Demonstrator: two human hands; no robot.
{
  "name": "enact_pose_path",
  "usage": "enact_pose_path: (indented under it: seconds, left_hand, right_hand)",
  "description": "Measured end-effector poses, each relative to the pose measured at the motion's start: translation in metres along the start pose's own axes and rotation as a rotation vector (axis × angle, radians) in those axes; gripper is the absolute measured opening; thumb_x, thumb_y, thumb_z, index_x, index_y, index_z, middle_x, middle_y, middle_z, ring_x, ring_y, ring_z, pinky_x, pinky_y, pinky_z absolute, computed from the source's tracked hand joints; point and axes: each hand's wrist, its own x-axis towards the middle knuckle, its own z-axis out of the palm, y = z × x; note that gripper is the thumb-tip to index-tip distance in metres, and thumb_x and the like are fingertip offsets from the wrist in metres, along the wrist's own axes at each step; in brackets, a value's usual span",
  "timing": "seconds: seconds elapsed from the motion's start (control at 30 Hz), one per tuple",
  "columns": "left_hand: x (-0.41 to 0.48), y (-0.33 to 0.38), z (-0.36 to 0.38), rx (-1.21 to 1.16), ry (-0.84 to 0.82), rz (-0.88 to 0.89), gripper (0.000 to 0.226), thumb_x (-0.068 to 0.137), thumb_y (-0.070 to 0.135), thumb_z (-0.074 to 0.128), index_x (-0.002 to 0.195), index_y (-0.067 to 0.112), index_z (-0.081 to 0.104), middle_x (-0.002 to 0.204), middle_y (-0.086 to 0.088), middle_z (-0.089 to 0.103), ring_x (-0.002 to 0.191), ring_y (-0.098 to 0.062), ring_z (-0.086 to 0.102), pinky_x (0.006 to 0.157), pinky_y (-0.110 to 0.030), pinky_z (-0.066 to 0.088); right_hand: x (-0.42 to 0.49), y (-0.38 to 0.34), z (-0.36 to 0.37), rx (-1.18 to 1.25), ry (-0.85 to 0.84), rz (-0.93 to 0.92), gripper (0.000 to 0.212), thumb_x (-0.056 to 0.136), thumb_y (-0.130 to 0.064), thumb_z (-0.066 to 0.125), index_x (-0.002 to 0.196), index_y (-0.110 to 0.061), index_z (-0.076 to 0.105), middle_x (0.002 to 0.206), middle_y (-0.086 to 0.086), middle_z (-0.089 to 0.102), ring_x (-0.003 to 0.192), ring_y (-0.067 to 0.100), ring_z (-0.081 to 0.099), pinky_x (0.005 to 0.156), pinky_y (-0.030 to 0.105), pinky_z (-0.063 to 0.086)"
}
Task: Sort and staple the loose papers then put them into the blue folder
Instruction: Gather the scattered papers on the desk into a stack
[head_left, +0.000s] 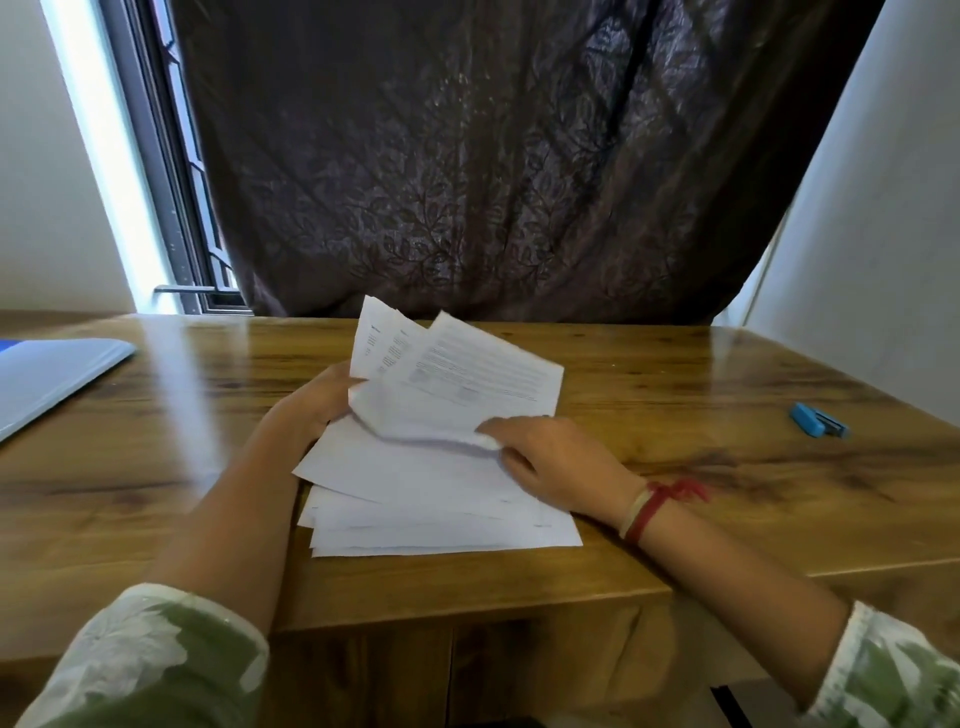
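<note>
A loose stack of white papers (436, 514) lies fanned on the wooden table (727, 467) in front of me. My left hand (311, 400) grips the left edge of two printed sheets (467, 384) lifted off the stack. My right hand (556, 462) pinches the lower right corner of the lifted sheets, curling the paper. The blue folder (52, 379) lies at the table's far left, partly out of view. A blue stapler (818, 421) rests on the table to the right, apart from both hands.
A dark patterned curtain (493, 182) hangs behind the table's far edge. A window frame (171, 208) stands at the back left. White walls flank both sides. The table's front edge runs just below the paper stack.
</note>
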Motion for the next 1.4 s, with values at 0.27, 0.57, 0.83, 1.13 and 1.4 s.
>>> enact_pose_path:
  seconds: [0.27, 0.57, 0.83, 1.13, 1.4]
  left_hand:
    - [0.002, -0.005, -0.005, 0.051, -0.111, 0.1, 0.051, 0.077, 0.04, 0.072, 0.125, 0.023, 0.062, 0.128, -0.001, 0.064, 0.12, -0.025, 0.058, 0.106, -0.052, 0.042]
    - [-0.019, 0.008, -0.004, -0.189, -0.033, 0.336, 0.059, 0.072, 0.024, 0.083, 0.124, 0.013, 0.056, 0.114, 0.003, 0.071, 0.109, -0.017, 0.066, 0.084, -0.03, 0.056]
    - [-0.012, 0.014, -0.002, -0.286, 0.265, 0.276, 0.033, 0.092, 0.006, 0.062, 0.121, 0.02, 0.058, 0.106, 0.009, 0.069, 0.095, -0.008, 0.067, 0.075, -0.023, 0.058]
    - [-0.011, 0.024, 0.001, -0.342, 0.347, 0.263, 0.039, 0.091, 0.009, 0.059, 0.129, 0.014, 0.054, 0.119, -0.006, 0.067, 0.108, -0.025, 0.066, 0.09, -0.045, 0.055]
    - [-0.014, 0.03, 0.006, -0.334, 0.376, 0.349, 0.049, 0.081, 0.007, 0.058, 0.13, 0.011, 0.053, 0.122, -0.006, 0.067, 0.112, -0.024, 0.064, 0.09, -0.039, 0.056]
  right_hand:
    - [-0.002, 0.02, 0.009, 0.246, -0.347, 0.0, 0.047, 0.095, -0.05, 0.041, 0.138, -0.034, 0.048, 0.144, -0.013, 0.048, 0.131, 0.006, 0.043, 0.111, 0.028, 0.036]
    - [0.079, 0.054, -0.015, 0.785, 0.379, 0.745, 0.066, 0.087, -0.034, 0.07, 0.144, -0.023, 0.036, 0.147, 0.002, 0.04, 0.133, 0.025, 0.042, 0.1, 0.033, 0.04]
    - [0.099, 0.061, 0.002, 1.229, 0.07, 0.811, 0.03, 0.091, -0.022, 0.065, 0.12, -0.013, 0.061, 0.118, 0.009, 0.067, 0.106, 0.03, 0.064, 0.097, 0.051, 0.05]
    - [0.095, 0.046, 0.002, 1.014, 0.105, 0.766, 0.03, 0.096, -0.004, 0.051, 0.125, -0.01, 0.052, 0.118, 0.009, 0.059, 0.095, 0.025, 0.061, 0.071, 0.029, 0.051]
    - [0.095, 0.033, -0.006, 1.056, 0.443, 0.621, 0.024, 0.1, -0.004, 0.041, 0.113, -0.023, 0.044, 0.101, -0.007, 0.052, 0.088, 0.008, 0.051, 0.067, 0.017, 0.042]
